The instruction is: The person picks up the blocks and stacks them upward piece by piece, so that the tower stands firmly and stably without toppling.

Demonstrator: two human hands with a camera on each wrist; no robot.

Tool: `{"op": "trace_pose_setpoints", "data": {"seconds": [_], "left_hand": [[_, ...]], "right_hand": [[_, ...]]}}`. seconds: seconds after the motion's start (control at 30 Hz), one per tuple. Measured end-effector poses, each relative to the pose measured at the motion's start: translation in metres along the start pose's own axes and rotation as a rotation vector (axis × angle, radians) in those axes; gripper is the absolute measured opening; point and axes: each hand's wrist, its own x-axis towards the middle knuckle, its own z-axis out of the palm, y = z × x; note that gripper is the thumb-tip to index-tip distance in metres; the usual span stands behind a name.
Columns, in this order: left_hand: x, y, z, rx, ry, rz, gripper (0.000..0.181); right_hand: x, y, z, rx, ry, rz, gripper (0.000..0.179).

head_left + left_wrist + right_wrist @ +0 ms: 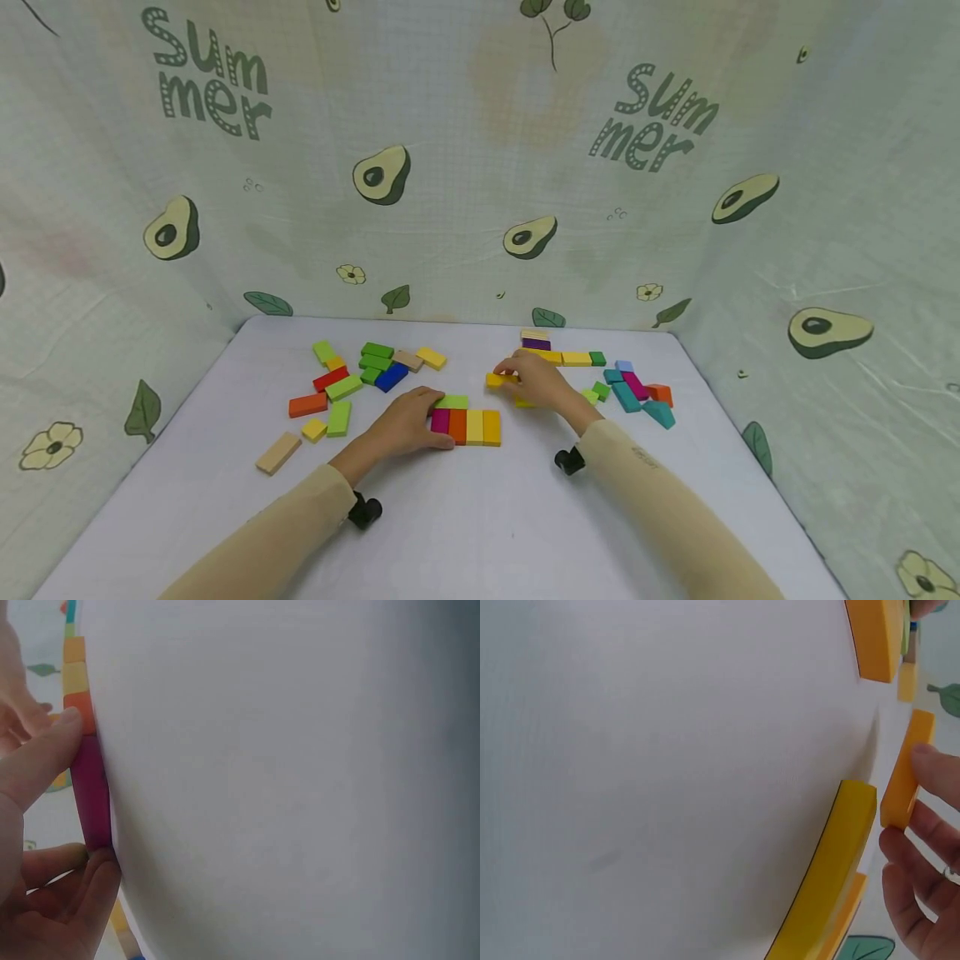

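Note:
Four wooden blocks stand side by side in a row: magenta (pixel 440 421), red-orange (pixel 457 427), pale yellow (pixel 475 427) and orange-yellow (pixel 492 427). A light green block (pixel 452 402) lies along their far edge. My left hand (pixel 405 423) holds the row's left end, thumb near the magenta block's near end and fingers at its far end, as the left wrist view shows. My right hand (pixel 538 379) pinches an orange-yellow block (pixel 904 769) between thumb and fingers, right of the row's far end. A longer yellow block (pixel 825 870) lies close by it.
Loose green, red, blue and natural wood blocks (pixel 278 454) are scattered on the left of the white table (pixel 480 533). Far right are yellow blocks (pixel 577 359), a purple block (pixel 536 343), teal pieces (pixel 626 397) and an orange one (pixel 660 395). A patterned cloth (pixel 465 250) encloses the back and sides.

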Motion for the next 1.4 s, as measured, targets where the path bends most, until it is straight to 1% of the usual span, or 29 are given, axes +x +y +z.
{"op": "trace_pose_setpoints", "data": {"seconds": [0.13,0.27,0.47,0.8,1.1,1.27,1.4], "left_hand": [[0.000,0.000,0.000,0.001,-0.001,-0.001,0.089],[0.001,0.000,0.001,0.001,-0.004,-0.001,0.089],[0.002,0.000,0.001,0.001,-0.006,-0.002,0.088],[0.001,-0.001,0.001,0.002,-0.006,-0.007,0.088],[0.000,0.000,-0.001,0.002,-0.008,-0.006,0.088],[-0.001,0.001,-0.002,-0.006,-0.010,0.001,0.088],[-0.001,0.000,-0.002,-0.011,-0.010,0.003,0.089]], "right_hand": [[0.001,-0.005,0.006,0.025,-0.010,-0.022,0.024],[0.001,-0.008,0.011,0.030,-0.029,-0.023,0.025],[-0.004,-0.012,0.013,0.007,-0.049,-0.015,0.027],[-0.011,-0.019,0.016,-0.029,-0.045,-0.021,0.026],[-0.010,-0.026,0.013,0.044,-0.104,-0.050,0.024],[-0.009,-0.029,0.016,0.043,-0.128,-0.049,0.027],[-0.010,-0.031,0.019,0.032,-0.131,-0.048,0.031]]}}
